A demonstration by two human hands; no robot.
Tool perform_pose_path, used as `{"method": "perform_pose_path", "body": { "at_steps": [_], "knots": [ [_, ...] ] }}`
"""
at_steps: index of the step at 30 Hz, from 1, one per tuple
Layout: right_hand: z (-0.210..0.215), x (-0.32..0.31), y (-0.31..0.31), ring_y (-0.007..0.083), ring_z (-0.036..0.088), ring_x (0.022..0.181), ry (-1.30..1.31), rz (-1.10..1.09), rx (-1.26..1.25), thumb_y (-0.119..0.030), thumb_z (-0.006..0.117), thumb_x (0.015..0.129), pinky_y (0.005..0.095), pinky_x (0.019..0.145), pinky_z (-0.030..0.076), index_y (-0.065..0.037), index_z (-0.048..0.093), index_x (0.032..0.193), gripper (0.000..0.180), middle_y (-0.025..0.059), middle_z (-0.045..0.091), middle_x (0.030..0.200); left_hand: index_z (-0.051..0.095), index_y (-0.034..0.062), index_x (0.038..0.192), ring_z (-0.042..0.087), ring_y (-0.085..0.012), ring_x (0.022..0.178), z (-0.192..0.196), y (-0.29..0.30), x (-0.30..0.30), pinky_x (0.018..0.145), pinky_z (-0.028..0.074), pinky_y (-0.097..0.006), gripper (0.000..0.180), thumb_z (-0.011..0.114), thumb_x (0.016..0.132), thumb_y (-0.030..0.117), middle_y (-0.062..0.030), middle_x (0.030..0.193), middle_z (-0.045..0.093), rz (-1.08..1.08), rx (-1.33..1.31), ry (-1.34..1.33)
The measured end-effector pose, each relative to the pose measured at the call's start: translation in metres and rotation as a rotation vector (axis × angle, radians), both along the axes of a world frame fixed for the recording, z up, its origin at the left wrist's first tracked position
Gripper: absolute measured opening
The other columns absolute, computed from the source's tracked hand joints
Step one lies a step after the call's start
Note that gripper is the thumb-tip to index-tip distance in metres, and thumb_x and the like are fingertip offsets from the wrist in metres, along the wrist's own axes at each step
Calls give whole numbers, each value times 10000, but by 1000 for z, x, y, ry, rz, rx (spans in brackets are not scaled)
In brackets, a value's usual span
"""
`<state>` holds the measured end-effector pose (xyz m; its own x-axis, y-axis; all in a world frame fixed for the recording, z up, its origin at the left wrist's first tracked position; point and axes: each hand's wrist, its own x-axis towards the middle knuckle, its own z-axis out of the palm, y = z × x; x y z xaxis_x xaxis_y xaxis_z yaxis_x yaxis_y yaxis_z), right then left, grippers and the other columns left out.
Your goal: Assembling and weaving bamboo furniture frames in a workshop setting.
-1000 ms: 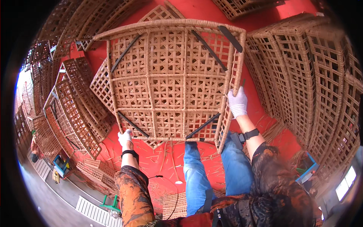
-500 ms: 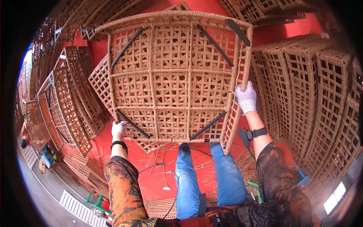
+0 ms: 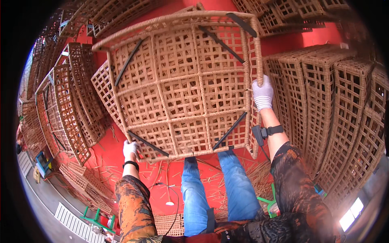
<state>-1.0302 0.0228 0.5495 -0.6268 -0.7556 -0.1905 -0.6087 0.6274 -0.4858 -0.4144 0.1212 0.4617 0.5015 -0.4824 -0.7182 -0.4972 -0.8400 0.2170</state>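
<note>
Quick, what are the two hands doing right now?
Left hand: closed on the lower left corner of the woven rattan frame.
Right hand: closed on the frame's right side.

No packages, labels, signs or screens show anywhere in view, from 12 o'clock round to 6 o'clock.

Daylight was bright and even; shadows soft. Focus was sharp centrally. Fisheye bent edges; black vignette ringed the frame.
</note>
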Motion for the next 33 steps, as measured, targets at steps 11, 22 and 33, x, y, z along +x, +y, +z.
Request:
{"method": "perform_pose_path", "body": {
  "at_steps": [11, 22, 33],
  "knots": [
    [24, 35, -109, 383, 622, 879, 106, 331, 75, -255, 596, 801, 476, 769, 495, -115, 535, 1135, 367, 199, 651, 940, 599, 37, 1005, 649, -226, 743, 36, 73, -41, 641, 510, -364, 212, 599, 803, 104, -107, 848, 657, 162, 99, -152],
    [6, 39, -127, 376, 546, 1100, -178, 413, 51, -398, 625, 802, 431, 935, 441, -99, 434, 1320, 628, 223, 570, 1196, 647, -22, 969, 638, -293, 834, -15, 51, 40, 728, 483, -407, 286, 585, 769, 174, -172, 865, 670, -268, 402, -98],
    [10, -48, 124, 217, 668, 815, -375, -277, -323, -385, 598, 855, 324, 760, 516, -81, 629, 1101, 392, 118, 684, 912, 571, 43, 804, 468, -232, 448, -50, 59, -6, 405, 364, -388, 136, 608, 760, 167, -94, 597, 505, -12, 337, 29]
  ]
}}
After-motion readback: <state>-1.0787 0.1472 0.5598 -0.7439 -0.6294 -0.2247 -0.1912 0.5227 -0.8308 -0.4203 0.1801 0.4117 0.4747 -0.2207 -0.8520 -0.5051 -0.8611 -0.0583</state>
